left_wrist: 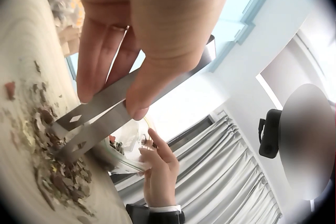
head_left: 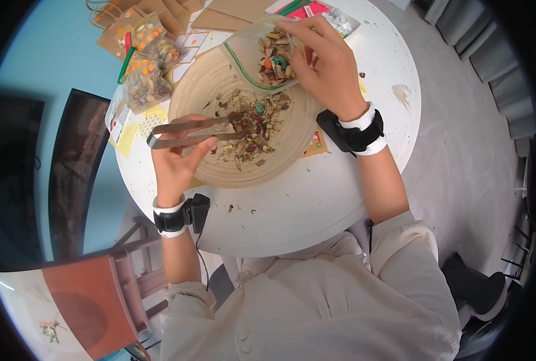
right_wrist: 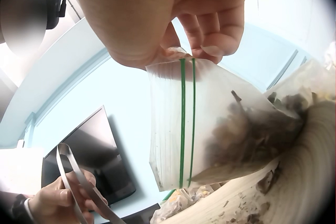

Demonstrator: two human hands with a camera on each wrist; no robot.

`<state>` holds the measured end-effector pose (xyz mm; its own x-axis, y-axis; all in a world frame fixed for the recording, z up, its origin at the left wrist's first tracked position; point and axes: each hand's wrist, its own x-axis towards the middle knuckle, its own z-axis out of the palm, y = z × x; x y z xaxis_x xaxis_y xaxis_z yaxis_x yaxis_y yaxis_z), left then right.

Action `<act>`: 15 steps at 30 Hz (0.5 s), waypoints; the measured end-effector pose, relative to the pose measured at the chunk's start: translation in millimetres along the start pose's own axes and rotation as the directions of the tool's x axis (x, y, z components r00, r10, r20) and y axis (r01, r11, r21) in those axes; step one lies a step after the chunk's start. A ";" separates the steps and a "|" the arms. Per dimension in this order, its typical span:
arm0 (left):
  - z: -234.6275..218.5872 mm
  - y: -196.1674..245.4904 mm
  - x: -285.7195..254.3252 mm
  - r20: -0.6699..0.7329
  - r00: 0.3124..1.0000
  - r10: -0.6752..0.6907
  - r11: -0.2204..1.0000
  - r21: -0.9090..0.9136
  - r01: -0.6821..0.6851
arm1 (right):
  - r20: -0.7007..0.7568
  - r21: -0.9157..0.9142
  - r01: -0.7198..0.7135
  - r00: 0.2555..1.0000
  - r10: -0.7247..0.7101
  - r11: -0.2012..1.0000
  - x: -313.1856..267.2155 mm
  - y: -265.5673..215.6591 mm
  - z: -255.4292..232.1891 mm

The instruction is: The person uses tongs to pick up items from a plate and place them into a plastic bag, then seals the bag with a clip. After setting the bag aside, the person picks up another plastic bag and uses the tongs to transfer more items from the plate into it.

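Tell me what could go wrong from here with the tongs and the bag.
The right hand pinches the bag near its green zip, so the mouth may sag shut or the bag may slip.
The tongs' tips sit in loose, flaky pieces, so small bits could fall through.
Crumbs lie on the table already; more could scatter there.

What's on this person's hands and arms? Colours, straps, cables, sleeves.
Both hands, left and right, are bare, no gloves. Each wrist has a white band under a black strap with a boxy black camera. A thin dark cable trails from the left one. Pale grey-beige sleeves end near the elbows. No markings legible.
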<state>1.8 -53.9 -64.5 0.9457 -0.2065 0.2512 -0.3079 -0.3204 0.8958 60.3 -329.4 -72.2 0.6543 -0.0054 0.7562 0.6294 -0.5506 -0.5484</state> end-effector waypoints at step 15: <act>-5.8 -8.2 0.9 -0.121 0.992 -0.035 0.998 0.055 0.042 | -0.022 0.000 -0.017 1.000 0.017 1.000 -0.9 0.0 0.4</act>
<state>5.8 -46.0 -69.5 0.9615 -0.0818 0.2624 -0.2735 -0.3792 0.8840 59.9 -329.1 -73.0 0.6557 -0.0329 0.7543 0.6182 -0.5502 -0.5613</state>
